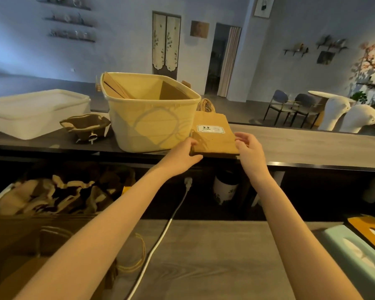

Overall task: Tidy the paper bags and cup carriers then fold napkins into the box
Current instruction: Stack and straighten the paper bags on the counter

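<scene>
A stack of flat brown paper bags point(214, 135) with a white "9.9" label lies on the raised counter point(312, 144), just right of a large yellow bin point(152, 126). My left hand point(185, 154) grips the stack's near-left corner. My right hand point(249, 146) holds its right edge, fingers curled over the top. The yellow bin holds brown paper bags standing on edge. A brown cardboard cup carrier point(86, 126) sits left of the bin.
A white tub point(35, 113) stands at the far left of the counter. Below, a box of crumpled cup carriers point(59, 193), more paper bags point(30, 245), a white cable point(160, 241) and tissue boxes point(359, 254) lie on the lower worktop.
</scene>
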Demonstrator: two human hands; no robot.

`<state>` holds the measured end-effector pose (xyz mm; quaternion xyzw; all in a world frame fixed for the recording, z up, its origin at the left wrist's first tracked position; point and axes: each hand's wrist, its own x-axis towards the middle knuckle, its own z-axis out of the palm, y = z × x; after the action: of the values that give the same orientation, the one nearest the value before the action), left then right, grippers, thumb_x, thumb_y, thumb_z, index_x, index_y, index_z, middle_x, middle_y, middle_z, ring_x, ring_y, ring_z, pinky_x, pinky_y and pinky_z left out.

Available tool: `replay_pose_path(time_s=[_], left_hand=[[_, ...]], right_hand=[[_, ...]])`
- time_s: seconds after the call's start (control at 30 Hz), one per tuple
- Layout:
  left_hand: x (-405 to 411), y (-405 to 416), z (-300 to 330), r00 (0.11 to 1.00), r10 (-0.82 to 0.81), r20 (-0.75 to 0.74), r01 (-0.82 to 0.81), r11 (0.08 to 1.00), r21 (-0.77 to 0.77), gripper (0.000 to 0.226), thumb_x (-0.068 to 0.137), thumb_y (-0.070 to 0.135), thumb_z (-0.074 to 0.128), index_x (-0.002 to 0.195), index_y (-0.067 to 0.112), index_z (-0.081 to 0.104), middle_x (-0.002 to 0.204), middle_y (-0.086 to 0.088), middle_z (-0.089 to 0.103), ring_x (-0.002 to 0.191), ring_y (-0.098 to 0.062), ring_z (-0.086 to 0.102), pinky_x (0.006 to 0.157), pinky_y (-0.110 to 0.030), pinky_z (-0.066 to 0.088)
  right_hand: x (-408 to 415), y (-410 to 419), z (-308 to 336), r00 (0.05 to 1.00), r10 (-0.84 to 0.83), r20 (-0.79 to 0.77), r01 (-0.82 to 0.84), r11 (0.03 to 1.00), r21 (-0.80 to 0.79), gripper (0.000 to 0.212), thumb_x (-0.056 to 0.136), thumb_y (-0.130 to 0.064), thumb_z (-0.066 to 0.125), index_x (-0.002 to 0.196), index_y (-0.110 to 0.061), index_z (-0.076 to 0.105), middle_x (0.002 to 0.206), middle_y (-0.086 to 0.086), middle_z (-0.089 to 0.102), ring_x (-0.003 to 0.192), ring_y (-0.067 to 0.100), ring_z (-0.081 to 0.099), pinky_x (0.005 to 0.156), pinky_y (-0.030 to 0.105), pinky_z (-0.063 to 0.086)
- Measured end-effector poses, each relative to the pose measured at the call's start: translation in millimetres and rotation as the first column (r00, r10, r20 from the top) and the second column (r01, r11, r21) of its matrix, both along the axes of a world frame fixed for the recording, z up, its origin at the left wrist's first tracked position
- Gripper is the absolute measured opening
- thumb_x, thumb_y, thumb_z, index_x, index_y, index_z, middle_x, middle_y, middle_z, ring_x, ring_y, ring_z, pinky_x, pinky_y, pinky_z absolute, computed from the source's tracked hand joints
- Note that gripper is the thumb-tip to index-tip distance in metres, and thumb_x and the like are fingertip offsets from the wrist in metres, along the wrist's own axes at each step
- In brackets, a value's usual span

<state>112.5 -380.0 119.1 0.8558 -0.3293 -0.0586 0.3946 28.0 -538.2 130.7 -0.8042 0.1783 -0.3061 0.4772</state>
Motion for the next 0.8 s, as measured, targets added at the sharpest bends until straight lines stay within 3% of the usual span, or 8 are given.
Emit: replay_pose_path(time_s=[0.1,0.23,0.33,0.47,0.53,0.63,0.7,0.8], left_hand=[[-13,26,-9,0.999,0.004,-0.036,-0.011,0.983,-0.181,0.029,0.093,0.024,0.053,0.122,0.022,0.05,0.123,0.004,0.052,0.118,-0.006,0.046,0.09,-0.021,0.036],[-30,76,-24,0.988,0.047,-0.147,-0.095,0.936,-0.34,0.014,0.093,0.018,0.053,0.098,0.03,0.057,0.098,0.006,0.063,0.098,-0.008,0.06,0.084,-0.026,0.049],[-43,108,-39,0.978,0.085,-0.192,-0.148,0.928,-0.343,0.014,0.094,0.012,0.05,0.096,0.024,0.057,0.086,0.005,0.065,0.085,-0.012,0.064,0.077,-0.027,0.051],[-65,170,-69,0.942,0.218,-0.255,-0.3,0.89,-0.345,0.013,0.095,0.012,0.049,0.096,0.019,0.06,0.083,0.002,0.065,0.077,-0.008,0.064,0.068,-0.017,0.05],[-73,200,-86,0.903,0.317,-0.29,-0.404,0.858,-0.318,0.013,0.096,0.015,0.048,0.097,0.02,0.06,0.085,0.003,0.065,0.08,-0.008,0.063,0.072,-0.02,0.05],[-84,238,-106,0.842,0.44,-0.311,-0.525,0.8,-0.291,0.015,0.097,0.016,0.046,0.097,0.019,0.061,0.086,0.002,0.065,0.082,-0.011,0.063,0.075,-0.026,0.05],[-91,259,-117,0.797,0.494,-0.349,-0.592,0.756,-0.28,0.016,0.097,0.017,0.045,0.094,0.021,0.061,0.084,0.002,0.065,0.079,-0.011,0.062,0.072,-0.025,0.049],[-98,285,-129,0.722,0.545,-0.427,-0.677,0.685,-0.269,0.018,0.097,0.016,0.045,0.091,0.022,0.06,0.08,0.002,0.064,0.076,-0.011,0.061,0.07,-0.025,0.048]], right_hand=[[-14,28,3,0.984,0.129,0.121,-0.139,0.987,0.078,0.022,0.099,-0.013,0.04,0.112,-0.017,0.057,0.101,-0.001,0.06,0.094,0.013,0.057,0.083,0.024,0.047],[-21,77,-12,0.945,0.31,0.105,-0.317,0.947,0.052,0.019,0.098,-0.011,0.042,0.103,-0.02,0.058,0.087,-0.003,0.062,0.082,0.005,0.059,0.073,0.016,0.048],[-21,106,-32,0.924,0.37,0.095,-0.374,0.927,0.021,0.019,0.097,-0.01,0.044,0.104,-0.022,0.057,0.085,-0.004,0.063,0.079,0.002,0.06,0.07,0.014,0.048],[-15,160,-61,0.865,0.502,0.01,-0.502,0.864,0.04,0.022,0.097,-0.01,0.044,0.099,-0.028,0.057,0.087,-0.006,0.063,0.081,0.0,0.06,0.072,0.013,0.047],[-10,188,-75,0.828,0.557,-0.061,-0.557,0.83,0.019,0.02,0.097,-0.012,0.045,0.099,-0.028,0.057,0.089,-0.01,0.062,0.082,-0.002,0.059,0.071,0.011,0.044],[-3,223,-93,0.796,0.582,-0.164,-0.602,0.789,-0.12,0.015,0.097,-0.016,0.047,0.104,-0.025,0.058,0.093,-0.011,0.06,0.082,0.001,0.056,0.066,0.013,0.045],[1,242,-103,0.802,0.56,-0.21,-0.598,0.746,-0.293,0.016,0.096,-0.017,0.048,0.107,-0.021,0.058,0.1,-0.006,0.059,0.089,0.007,0.056,0.072,0.021,0.046],[1,270,-115,0.81,0.535,-0.239,-0.571,0.626,-0.532,0.02,0.095,-0.016,0.048,0.112,-0.02,0.058,0.11,-0.005,0.059,0.104,0.01,0.054,0.081,0.021,0.043]])
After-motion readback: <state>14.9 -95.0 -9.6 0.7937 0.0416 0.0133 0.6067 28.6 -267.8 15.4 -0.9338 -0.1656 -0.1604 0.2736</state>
